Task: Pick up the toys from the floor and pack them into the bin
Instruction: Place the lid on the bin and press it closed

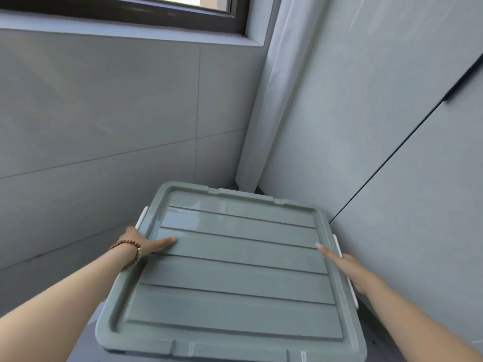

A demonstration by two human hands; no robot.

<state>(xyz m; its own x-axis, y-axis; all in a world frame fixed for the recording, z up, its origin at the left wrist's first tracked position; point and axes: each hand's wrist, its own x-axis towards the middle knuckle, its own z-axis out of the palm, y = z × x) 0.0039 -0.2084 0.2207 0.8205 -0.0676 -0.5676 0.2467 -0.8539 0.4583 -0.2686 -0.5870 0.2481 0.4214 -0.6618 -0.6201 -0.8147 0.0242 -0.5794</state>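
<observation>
Left hand (141,241): I am laying the thumb flat on the lid (235,273) at its left edge. The fingers are going over the rim beside the left latch (142,218), out of sight. Right hand (349,269): I am laying the thumb on the lid at its right edge in the same way, and the fingers are curling over the rim at the right latch (337,244). I judge both grips to be closed on the bin (136,346), one on each side, thumbs pointing inward.

Position: the bin is lying directly between my hands and in front of me, its far edge toward the room corner below the curtain (274,100). The lid is on and covering the whole opening. Its grooves are running across, from one hand to the other. I cannot tell whether the bin is resting on the floor or hanging in my grip.

Relation for the next move: both hands are equally near, each already at a latch. In my judgement the lid is needing to come off before anything goes in.

Toys: none are showing in view.

Markings: no brand, label or writing is showing on the lid. A bead bracelet (128,248) is sitting on my left wrist.
</observation>
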